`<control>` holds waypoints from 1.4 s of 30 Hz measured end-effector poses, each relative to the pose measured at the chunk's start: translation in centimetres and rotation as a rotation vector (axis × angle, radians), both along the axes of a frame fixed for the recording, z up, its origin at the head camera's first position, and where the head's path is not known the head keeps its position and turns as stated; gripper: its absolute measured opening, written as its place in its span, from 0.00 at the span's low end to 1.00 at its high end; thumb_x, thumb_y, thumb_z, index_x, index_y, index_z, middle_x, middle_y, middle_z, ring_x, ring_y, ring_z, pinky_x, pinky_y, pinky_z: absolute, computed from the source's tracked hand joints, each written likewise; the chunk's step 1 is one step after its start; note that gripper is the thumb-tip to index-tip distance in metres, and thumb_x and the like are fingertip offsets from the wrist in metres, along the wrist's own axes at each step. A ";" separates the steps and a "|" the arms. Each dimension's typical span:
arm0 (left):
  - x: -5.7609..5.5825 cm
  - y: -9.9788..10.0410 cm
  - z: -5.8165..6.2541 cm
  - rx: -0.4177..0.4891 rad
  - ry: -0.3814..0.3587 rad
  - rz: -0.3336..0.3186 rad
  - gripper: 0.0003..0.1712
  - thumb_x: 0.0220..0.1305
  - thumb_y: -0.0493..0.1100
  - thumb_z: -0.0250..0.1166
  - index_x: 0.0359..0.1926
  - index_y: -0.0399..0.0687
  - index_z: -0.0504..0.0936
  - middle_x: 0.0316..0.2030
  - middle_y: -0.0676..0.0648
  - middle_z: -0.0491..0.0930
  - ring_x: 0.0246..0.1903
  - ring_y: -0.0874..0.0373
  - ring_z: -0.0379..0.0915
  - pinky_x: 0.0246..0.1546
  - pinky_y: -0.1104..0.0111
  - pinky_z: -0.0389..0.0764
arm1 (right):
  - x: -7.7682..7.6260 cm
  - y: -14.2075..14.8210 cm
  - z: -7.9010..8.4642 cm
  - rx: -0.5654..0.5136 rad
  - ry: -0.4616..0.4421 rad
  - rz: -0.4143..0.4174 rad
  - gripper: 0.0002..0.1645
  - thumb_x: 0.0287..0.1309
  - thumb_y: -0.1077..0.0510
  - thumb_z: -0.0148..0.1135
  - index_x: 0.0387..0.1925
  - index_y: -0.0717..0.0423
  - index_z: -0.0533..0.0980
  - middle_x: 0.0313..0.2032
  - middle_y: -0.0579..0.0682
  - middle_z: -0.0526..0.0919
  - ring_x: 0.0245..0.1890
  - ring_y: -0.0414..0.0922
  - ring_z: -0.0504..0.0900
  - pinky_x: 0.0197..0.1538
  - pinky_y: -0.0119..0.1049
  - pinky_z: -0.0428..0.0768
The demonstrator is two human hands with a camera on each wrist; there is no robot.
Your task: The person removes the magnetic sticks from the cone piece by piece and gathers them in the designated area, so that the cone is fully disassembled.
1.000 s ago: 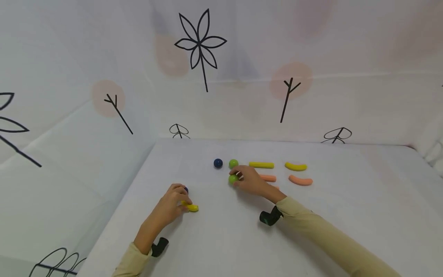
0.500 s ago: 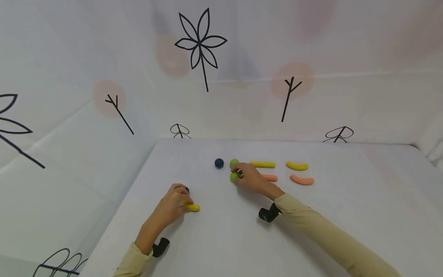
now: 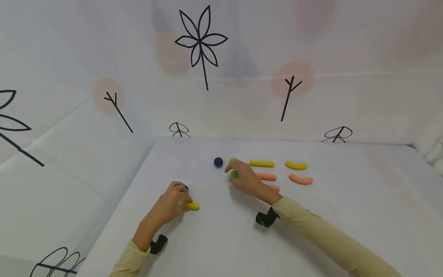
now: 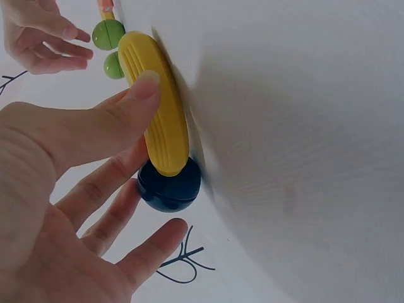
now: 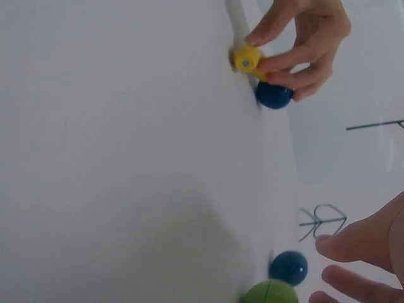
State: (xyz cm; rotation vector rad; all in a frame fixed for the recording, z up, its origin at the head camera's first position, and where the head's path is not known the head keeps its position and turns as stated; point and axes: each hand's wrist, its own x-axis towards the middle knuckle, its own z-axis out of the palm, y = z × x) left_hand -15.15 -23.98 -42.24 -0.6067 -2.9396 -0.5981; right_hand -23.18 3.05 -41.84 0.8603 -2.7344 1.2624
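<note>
My left hand point(image 3: 170, 204) pinches a yellow ridged stick point(image 4: 159, 107) with rounded ends between thumb and fingers, close over the white table. Right behind it sits a dark blue ball point(image 4: 169, 192), with the other fingers of that hand around its far side. My right hand point(image 3: 246, 179) is over two green balls at the table's middle, partly covering them in the head view. Its fingers are spread and apart from the green balls point(image 4: 108, 34) in the left wrist view. Another dark blue ball point(image 3: 218, 162) lies just left of the green pair.
Right of the green balls lie a straight yellow stick point(image 3: 262, 164) and two orange sticks point(image 3: 266, 177), the nearer partly behind my right hand. Further right are a curved yellow piece point(image 3: 296, 165) and a curved orange piece point(image 3: 301, 179). A patterned white cloth wall point(image 3: 242, 111) stands behind the table.
My right hand has let go of the nearer green ball, its fingers spreading and shifting slightly left. The left hand keeps its pinch on the yellow stick in place.
</note>
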 end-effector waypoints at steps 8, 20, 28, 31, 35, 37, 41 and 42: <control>-0.5 0.0 0.0 0.064 0.025 -0.068 0.08 0.45 0.37 0.77 0.29 0.48 0.87 0.35 0.54 0.76 0.49 0.54 0.64 0.48 0.58 0.75 | 3.1 -2.9 0.5 0.014 -0.076 0.263 0.13 0.55 0.68 0.63 0.43 0.62 0.77 0.42 0.54 0.80 0.44 0.51 0.76 0.46 0.40 0.78; -0.9 -0.5 -0.5 0.200 0.033 -0.151 0.12 0.45 0.28 0.73 0.33 0.45 0.85 0.42 0.47 0.77 0.45 0.52 0.72 0.44 0.60 0.78 | 4.2 -7.0 -2.7 0.010 -0.054 0.320 0.13 0.45 0.70 0.69 0.35 0.58 0.79 0.32 0.46 0.81 0.32 0.39 0.76 0.38 0.27 0.75; -1.1 -1.8 -1.2 0.386 -0.164 -0.102 0.22 0.48 0.24 0.69 0.46 0.39 0.79 0.48 0.41 0.78 0.47 0.45 0.76 0.39 0.69 0.81 | 4.5 -6.6 -2.8 -0.042 -0.096 0.311 0.11 0.48 0.69 0.69 0.35 0.58 0.81 0.33 0.47 0.83 0.32 0.39 0.77 0.39 0.27 0.76; -1.2 -1.9 -1.2 0.396 -0.188 -0.081 0.23 0.48 0.24 0.69 0.47 0.39 0.78 0.46 0.42 0.79 0.46 0.46 0.77 0.40 0.69 0.81 | 4.6 -6.3 -2.7 -0.041 -0.101 0.313 0.12 0.48 0.70 0.68 0.36 0.57 0.80 0.34 0.47 0.83 0.33 0.39 0.77 0.40 0.27 0.77; -1.4 -2.0 -1.3 0.414 -0.210 -0.067 0.22 0.47 0.24 0.71 0.45 0.38 0.80 0.45 0.42 0.79 0.45 0.47 0.78 0.40 0.69 0.81 | 4.6 -6.0 -2.7 -0.036 -0.093 0.321 0.12 0.48 0.72 0.67 0.35 0.58 0.81 0.34 0.47 0.83 0.33 0.40 0.77 0.39 0.28 0.77; -1.4 -2.0 -1.4 0.435 -0.221 -0.077 0.22 0.46 0.25 0.71 0.45 0.37 0.81 0.45 0.42 0.79 0.45 0.47 0.78 0.40 0.69 0.81 | 4.6 -5.8 -2.7 -0.037 -0.090 0.321 0.10 0.49 0.71 0.67 0.35 0.58 0.81 0.34 0.47 0.83 0.33 0.40 0.77 0.39 0.28 0.77; -1.4 -2.0 -1.5 0.472 -0.233 -0.124 0.22 0.45 0.25 0.72 0.46 0.34 0.81 0.45 0.38 0.79 0.46 0.44 0.76 0.41 0.65 0.81 | 4.6 -5.4 -2.7 -0.042 -0.085 0.317 0.10 0.49 0.71 0.67 0.34 0.59 0.82 0.34 0.48 0.84 0.34 0.40 0.78 0.40 0.29 0.78; -1.4 -1.9 -1.5 0.480 -0.238 -0.134 0.23 0.45 0.25 0.72 0.46 0.33 0.81 0.45 0.38 0.79 0.46 0.43 0.76 0.41 0.64 0.81 | 4.7 -5.3 -2.7 -0.043 -0.085 0.316 0.10 0.49 0.71 0.67 0.34 0.59 0.82 0.34 0.48 0.84 0.34 0.40 0.79 0.40 0.29 0.78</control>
